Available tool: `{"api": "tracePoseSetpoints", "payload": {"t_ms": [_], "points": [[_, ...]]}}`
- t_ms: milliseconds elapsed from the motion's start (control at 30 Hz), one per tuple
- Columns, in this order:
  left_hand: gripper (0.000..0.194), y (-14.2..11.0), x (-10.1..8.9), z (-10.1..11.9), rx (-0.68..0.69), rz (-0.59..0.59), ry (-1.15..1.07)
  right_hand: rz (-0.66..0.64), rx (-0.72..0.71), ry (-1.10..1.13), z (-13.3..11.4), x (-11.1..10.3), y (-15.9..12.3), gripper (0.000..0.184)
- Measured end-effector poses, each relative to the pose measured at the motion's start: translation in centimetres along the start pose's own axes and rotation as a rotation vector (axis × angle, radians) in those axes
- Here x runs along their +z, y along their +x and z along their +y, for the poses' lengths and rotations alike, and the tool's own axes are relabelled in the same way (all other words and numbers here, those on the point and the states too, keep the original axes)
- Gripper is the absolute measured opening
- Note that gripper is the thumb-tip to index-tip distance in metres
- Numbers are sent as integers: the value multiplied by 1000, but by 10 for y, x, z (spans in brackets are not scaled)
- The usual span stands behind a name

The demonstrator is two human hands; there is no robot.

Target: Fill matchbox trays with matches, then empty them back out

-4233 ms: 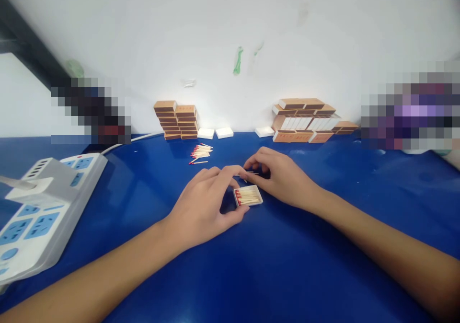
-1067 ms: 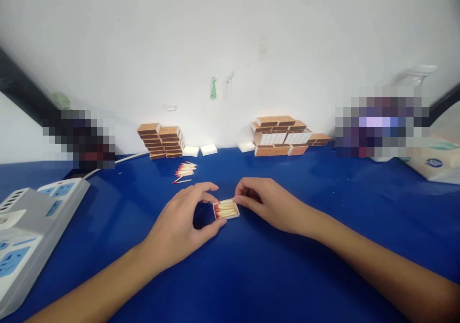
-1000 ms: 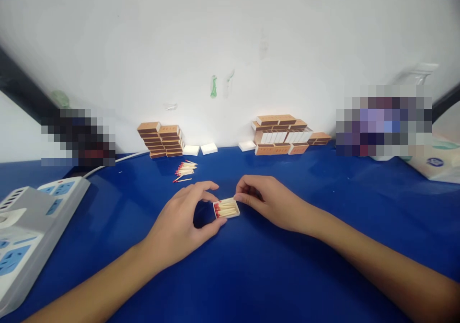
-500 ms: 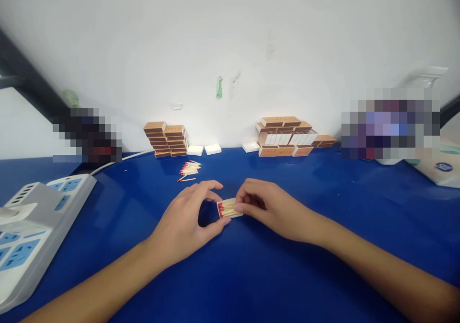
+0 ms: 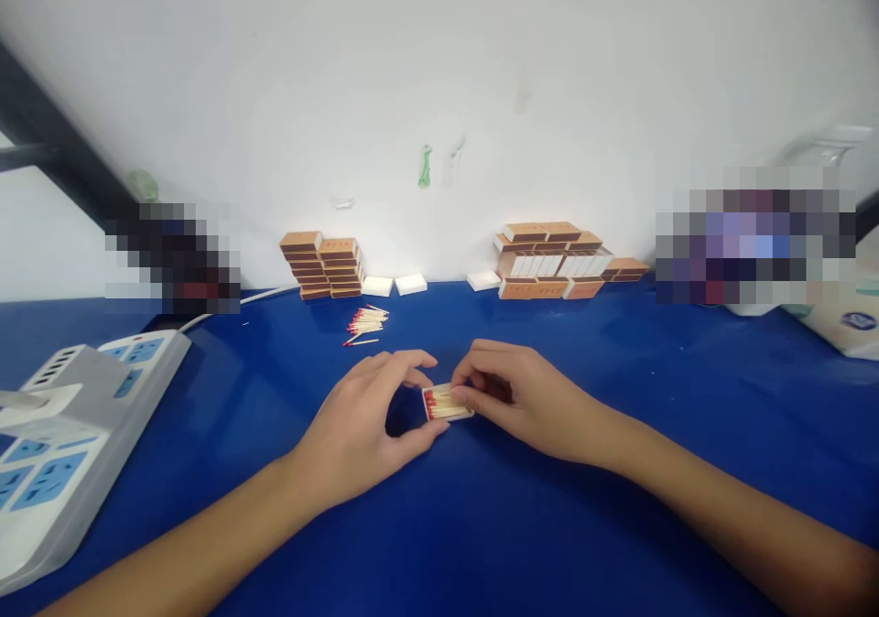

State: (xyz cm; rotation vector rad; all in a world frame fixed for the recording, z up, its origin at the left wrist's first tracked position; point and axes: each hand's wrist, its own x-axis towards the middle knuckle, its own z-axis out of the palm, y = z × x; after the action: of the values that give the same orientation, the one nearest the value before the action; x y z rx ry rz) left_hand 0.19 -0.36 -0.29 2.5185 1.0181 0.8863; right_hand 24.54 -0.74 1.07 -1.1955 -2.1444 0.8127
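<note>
A small white matchbox tray point(image 5: 461, 416) lies on the blue table in front of me, filled with red-headed matches point(image 5: 443, 405). My left hand point(image 5: 371, 416) curves around its left end, thumb along the near side and a fingertip at the far corner. Over the right part of the tray, my right hand point(image 5: 515, 397) has its thumb and forefinger pinched on the match stems. The palm side of its other fingers is hidden. Beyond my hands is a loose pile of matches point(image 5: 367, 320), heads mostly to the left.
Brown matchboxes point(image 5: 321, 265) stand stacked at the wall, with a larger stack point(image 5: 549, 265) further right. White trays point(image 5: 411, 284) lie between the stacks. A power strip point(image 5: 130, 416) with a plugged-in adapter occupies the left, its cable point(image 5: 267, 294) running back. A white packet point(image 5: 844, 315) sits far right.
The whole view has shifted slightly, so things appear a little further right. Both hands stay at the tray, and the right fingertips still pinch at the matches.
</note>
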Motion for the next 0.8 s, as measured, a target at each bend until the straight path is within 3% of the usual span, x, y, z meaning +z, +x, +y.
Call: {"api": "tracePoseSetpoints", "payload": {"t_ms": [133,233,333,400,567,800], "points": [[42,-1,-2,5,170,52,-58,92,-42,48,-5,1,33,12],[40,-2,-2,6,222,28,-47,-18,-168,-44,-7,10,76,4],[33,-3,-1,3,237,-24,-34,-77,-255,-210,-8,24,115,25],[32,-3,-1,2,238,-34,-31,-129,-276,-262,-10,33,132,27],[37,-4,-1,2,228,-33,-27,-164,-244,-286,-12,42,142,9],[37,-3,0,1,231,-33,-18,-130,-125,-351,-8,42,127,12]]}}
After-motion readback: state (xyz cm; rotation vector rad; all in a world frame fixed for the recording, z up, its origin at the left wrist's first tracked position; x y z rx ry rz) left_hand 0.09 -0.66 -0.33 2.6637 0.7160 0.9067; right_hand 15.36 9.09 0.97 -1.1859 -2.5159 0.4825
